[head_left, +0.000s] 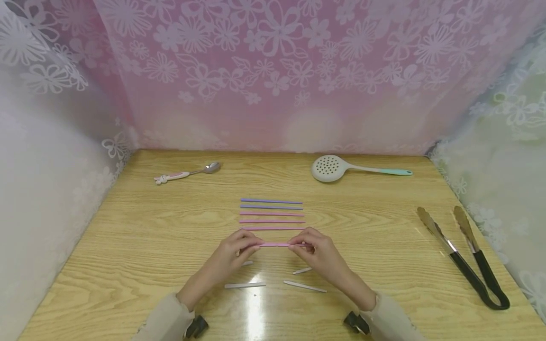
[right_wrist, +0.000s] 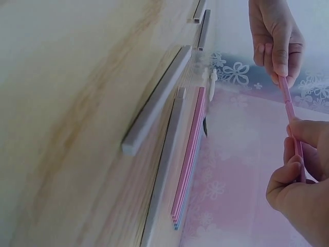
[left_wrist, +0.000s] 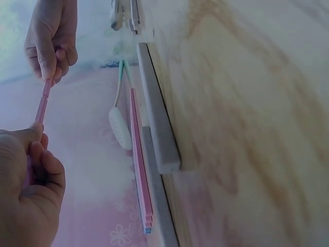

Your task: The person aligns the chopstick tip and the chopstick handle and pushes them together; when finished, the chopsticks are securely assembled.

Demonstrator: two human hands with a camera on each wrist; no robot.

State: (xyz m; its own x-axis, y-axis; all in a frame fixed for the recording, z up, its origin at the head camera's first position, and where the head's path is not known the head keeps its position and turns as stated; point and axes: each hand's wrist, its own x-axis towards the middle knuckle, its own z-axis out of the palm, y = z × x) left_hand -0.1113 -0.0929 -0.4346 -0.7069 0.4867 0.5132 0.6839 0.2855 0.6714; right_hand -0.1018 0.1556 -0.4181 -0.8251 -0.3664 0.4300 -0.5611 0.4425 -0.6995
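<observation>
Both hands hold a slim pink stick (head_left: 275,245) level above the table, one at each end. My left hand (head_left: 233,252) pinches its left part between thumb and fingers. On the other side, my right hand (head_left: 321,253) pinches the right part, fingers curled. The wrist views show a joint in the pink stick (right_wrist: 288,99) between the hands, where two pieces meet end to end. Just beyond lie several parallel sticks: pink sticks (head_left: 273,221) nearer and blue sticks (head_left: 271,207) farther. Short grey square-sided pieces (head_left: 245,285) lie nearer me, two partly covered by the hands.
A spoon (head_left: 187,174) with a rabbit-shaped handle end lies back left. At the back right is a slotted skimmer (head_left: 330,168) with a mint handle. Black-handled tongs (head_left: 473,272) lie spread at the right. Flowered cloth (head_left: 281,94) hangs behind the wooden table (head_left: 149,265).
</observation>
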